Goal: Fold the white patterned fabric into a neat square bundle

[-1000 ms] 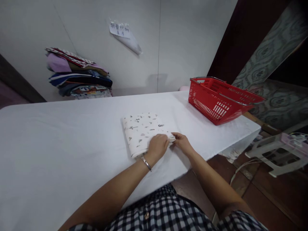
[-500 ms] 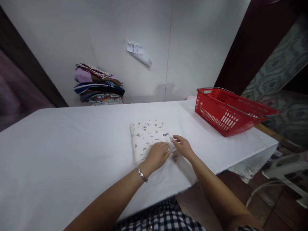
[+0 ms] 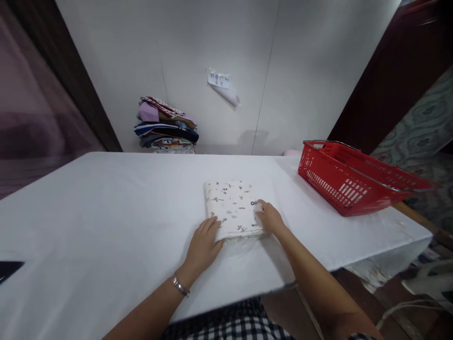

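Note:
A folded white cloth (image 3: 231,206) with small dark prints lies on the white-covered table (image 3: 106,212). My left hand (image 3: 203,244) rests at its near left corner, fingers stretched flat against the edge. On the cloth's right edge lies my right hand (image 3: 271,218), fingers curled loosely on the fabric. Neither hand lifts the cloth. A silver bracelet sits on my left wrist.
A red plastic basket (image 3: 348,182) stands at the table's right end. A stack of folded coloured fabrics (image 3: 164,126) is piled against the white wall at the back. A paper note (image 3: 218,79) hangs on the wall. A dark object (image 3: 7,269) shows at the left edge.
My left hand slid from the cloth's top to its near left corner and flattened. My right hand moved to the right edge. The view swung left.

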A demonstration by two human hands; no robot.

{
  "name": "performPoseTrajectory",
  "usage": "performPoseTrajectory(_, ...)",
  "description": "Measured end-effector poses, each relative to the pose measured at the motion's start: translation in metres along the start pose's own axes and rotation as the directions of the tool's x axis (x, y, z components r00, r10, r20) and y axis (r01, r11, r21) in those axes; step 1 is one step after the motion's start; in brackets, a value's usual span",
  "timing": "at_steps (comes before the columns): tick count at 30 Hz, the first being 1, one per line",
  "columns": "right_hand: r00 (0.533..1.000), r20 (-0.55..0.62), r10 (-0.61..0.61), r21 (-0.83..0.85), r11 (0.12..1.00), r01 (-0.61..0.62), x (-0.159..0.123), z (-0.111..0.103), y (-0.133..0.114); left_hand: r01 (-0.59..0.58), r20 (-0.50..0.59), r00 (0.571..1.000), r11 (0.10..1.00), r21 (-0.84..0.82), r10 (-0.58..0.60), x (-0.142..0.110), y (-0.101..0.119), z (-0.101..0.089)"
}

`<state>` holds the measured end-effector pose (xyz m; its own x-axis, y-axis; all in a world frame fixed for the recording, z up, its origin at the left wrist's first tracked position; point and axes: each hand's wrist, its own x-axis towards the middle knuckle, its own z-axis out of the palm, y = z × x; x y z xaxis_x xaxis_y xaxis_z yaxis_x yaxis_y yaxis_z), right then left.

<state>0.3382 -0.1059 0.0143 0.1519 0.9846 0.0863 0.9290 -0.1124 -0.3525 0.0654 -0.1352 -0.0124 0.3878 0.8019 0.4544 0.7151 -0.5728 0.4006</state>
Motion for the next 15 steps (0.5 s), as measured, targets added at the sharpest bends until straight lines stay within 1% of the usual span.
performPoseTrajectory(5,0.999,-0.035,0.041,0.107,0.994,-0.037,0.011,0.004,0.012,0.08,-0.001,0.997,0.993,-0.092,-0.08,0.001,0.008,0.0)
performPoseTrajectory(10,0.996,-0.056,0.068,0.207,0.977,-0.056,0.015,0.005,0.02,0.159,0.028,0.987,0.98,-0.117,-0.156,-0.002,0.011,-0.003)
performPoseTrajectory(12,0.994,-0.064,0.09,0.24,0.968,-0.072,0.015,0.005,0.022,0.159,0.031,0.987,0.981,-0.113,-0.156,-0.003,0.011,-0.004)
performPoseTrajectory(15,0.991,-0.085,0.099,0.273,0.959,-0.073,0.015,0.005,0.024,0.106,0.052,0.993,0.992,-0.069,-0.103,-0.004,0.012,-0.005)
